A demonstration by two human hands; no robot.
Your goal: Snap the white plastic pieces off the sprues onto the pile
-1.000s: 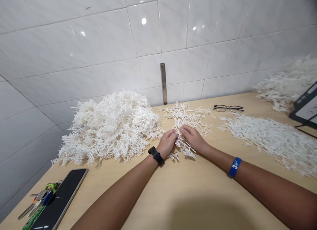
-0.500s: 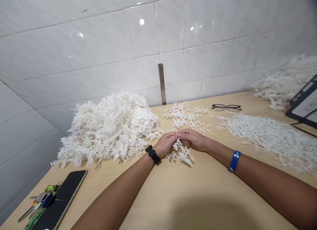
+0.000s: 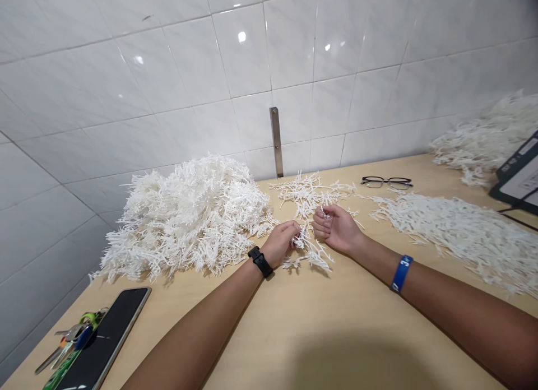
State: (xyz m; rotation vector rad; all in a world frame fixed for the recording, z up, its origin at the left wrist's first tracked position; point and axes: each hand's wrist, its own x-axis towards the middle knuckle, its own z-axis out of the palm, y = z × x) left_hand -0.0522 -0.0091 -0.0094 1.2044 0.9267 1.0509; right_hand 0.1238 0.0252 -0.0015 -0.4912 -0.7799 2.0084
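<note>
Pale wood makes up the desk (image 3: 260, 328). Largest on it is the white pile (image 3: 189, 222), heaped at the rear edge toward the left corner. Next comes the flatter spread (image 3: 454, 238), reaching out toward the desk's right side, then a heap (image 3: 483, 138) behind it near the rear edge. By the middle of that edge lies a looser tangle (image 3: 306, 193) of white branches. The phone (image 3: 109, 334) rests near the left edge.

At mid-desk, the left hand (image 3: 279, 244) pinches a white sprig (image 3: 317, 256), whose branches splay toward the front edge. The right hand (image 3: 338, 230) is just beside it, apart from the sprig, fingers curled in; a scrap (image 3: 325, 213) seems to show at its fingertips, but how firmly it is gripped I cannot tell.

The step looks like picking the sprig apart. Another pull calls for a steady left pinch and a free right fingertip grip.
</note>
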